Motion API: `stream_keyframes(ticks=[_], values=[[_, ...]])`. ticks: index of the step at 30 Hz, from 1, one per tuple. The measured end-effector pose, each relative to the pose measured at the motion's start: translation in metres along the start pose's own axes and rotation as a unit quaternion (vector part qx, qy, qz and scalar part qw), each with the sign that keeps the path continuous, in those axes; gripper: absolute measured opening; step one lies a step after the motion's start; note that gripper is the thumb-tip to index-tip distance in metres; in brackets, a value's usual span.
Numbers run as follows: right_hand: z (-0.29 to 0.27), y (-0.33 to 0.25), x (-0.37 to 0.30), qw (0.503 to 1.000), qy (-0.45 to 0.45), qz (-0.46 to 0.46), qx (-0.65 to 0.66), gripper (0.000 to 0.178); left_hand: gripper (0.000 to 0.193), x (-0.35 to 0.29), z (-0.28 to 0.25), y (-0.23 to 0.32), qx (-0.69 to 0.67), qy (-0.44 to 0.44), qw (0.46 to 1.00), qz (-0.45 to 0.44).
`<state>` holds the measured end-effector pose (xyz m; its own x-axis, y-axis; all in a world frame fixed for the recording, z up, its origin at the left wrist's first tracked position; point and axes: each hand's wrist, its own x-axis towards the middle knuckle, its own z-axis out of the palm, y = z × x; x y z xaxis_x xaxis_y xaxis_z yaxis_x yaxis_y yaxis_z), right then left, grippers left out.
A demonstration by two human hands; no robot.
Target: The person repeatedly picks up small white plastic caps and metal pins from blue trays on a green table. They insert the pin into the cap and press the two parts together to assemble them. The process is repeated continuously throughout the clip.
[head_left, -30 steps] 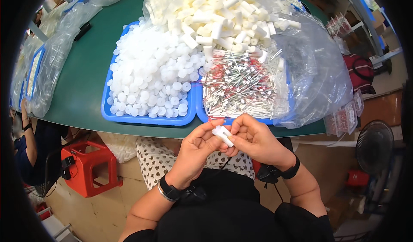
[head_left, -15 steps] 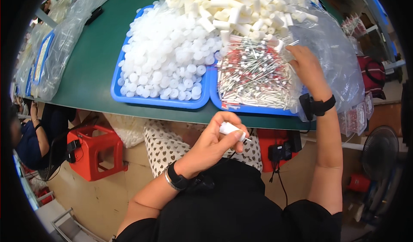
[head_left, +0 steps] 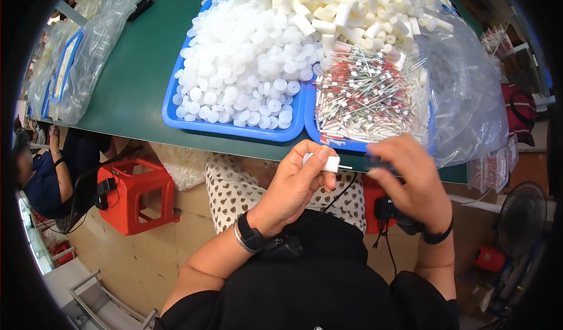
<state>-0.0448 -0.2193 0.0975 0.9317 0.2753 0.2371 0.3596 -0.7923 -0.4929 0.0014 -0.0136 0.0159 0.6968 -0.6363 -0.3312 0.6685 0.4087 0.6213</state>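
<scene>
Pinching the short white plastic tube [head_left: 328,163] in my left hand [head_left: 296,183], just below the green table's edge [head_left: 146,128], I risk dropping it into my lap. My right hand [head_left: 410,180] is blurred; its grip is unclear. The blue tray [head_left: 234,132] sits close above.

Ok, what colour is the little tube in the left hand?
White. The small tube pinched in the left hand shows best in the head view, just below the table edge.

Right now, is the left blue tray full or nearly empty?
Full: the left blue tray is heaped with white caps right up to its rim.
</scene>
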Motion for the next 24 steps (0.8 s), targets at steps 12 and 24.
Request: stream_keyframes(ticks=[12,24], values=[[0.046,-0.006,-0.005,0.997,0.000,0.040,0.065,0.034,0.020,-0.004,-0.006,-0.005,0.017,0.012,0.999,0.041],[0.072,0.001,-0.014,0.982,0.032,0.113,0.151,0.029,0.015,0.000,-0.013,-0.030,0.070,0.019,0.989,0.133]])
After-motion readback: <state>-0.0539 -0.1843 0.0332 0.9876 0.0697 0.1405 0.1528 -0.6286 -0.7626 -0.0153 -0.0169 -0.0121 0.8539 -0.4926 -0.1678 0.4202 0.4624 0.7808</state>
